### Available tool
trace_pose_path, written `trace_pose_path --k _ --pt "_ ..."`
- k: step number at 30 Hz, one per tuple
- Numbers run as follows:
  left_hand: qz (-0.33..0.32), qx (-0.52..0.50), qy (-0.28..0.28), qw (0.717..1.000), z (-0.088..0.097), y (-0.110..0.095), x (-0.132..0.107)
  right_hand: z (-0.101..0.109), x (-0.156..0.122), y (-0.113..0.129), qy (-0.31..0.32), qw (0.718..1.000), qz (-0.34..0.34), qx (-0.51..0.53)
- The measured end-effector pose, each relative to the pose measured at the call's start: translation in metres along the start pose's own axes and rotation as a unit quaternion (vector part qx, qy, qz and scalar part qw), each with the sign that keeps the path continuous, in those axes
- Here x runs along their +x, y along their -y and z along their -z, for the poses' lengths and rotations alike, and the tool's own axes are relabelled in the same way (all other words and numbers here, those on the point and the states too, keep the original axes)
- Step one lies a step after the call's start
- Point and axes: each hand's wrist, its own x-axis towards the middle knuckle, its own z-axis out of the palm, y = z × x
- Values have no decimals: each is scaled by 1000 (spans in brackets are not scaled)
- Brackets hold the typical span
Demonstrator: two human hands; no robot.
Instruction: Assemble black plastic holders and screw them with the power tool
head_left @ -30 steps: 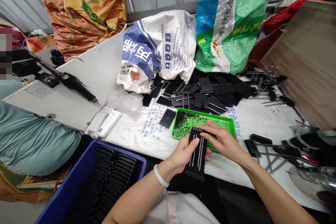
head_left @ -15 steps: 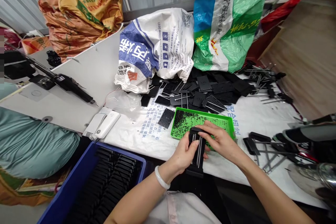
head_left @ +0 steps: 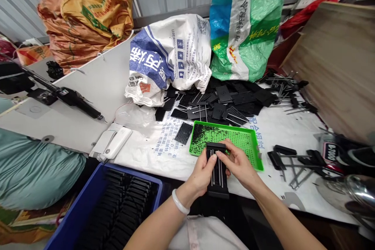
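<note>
Between my two hands is a black plastic holder with metal rods, held upright at the bench's front edge. My left hand grips its left side, thumb lying on the front by the rods. My right hand closes on the upper right side, its thumb and fingertips at the top of the rods. Just behind is a green tray with many tiny black pieces heaped toward its left. A ribbed black plate lies left of the tray. The fingers behind the holder are partly hidden.
A blue bin at lower left holds rows of black parts. Black plates and rods pile up before a white sack. An electric screwdriver rests at left. Black-ended rods and a shiny metal pot stand at right.
My right hand has moved down and left from the holder's top edge, its fingers now bunched nearer the rods. The holder's front faces me more squarely. The view has shifted slightly.
</note>
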Motion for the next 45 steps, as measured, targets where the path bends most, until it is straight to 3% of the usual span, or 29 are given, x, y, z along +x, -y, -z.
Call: trace_pose_path --k 6,9,11,14,16,20,22,25,28,32,34,36,38,41,45 --pt "10 6 -19 1000 -1 5 -2 -3 -3 -4 -15 999 -10 -43" --pt "-5 29 -26 999 1 -1 -1 -4 0 -4 -26 993 58 -98" --pt "2 25 -22 999 5 -8 0 2 12 0 12 985 99 -142" --pt "1 -7 -33 999 12 -19 4 25 54 12 5 952 137 -275" --pt "-17 -28 -58 998 13 -23 8 45 93 20 -95 906 145 -386" --pt "-19 -54 -78 995 8 -22 15 67 168 23 -188 868 86 -452" --pt "-14 -63 -85 994 6 -19 17 68 190 17 -216 854 50 -471" --pt "-16 -72 -90 993 6 -19 17 69 203 9 -240 841 25 -484" --pt "-34 -74 -91 993 11 -24 17 76 195 6 -252 835 49 -486" --pt "-36 -80 -108 990 17 -31 17 71 161 13 -255 833 162 -465" --pt "-37 -83 -111 990 18 -34 18 59 135 19 -222 840 235 -435" --pt "-47 -79 -111 990 19 -35 19 44 105 22 -127 858 314 -387" --pt "-66 -67 -110 989 19 -36 20 31 78 21 -74 859 333 -382" --pt "-84 -50 -105 990 18 -37 19 21 52 14 -88 848 350 -388" --pt "-95 -34 -101 990 17 -37 18 20 40 10 -101 847 353 -385"
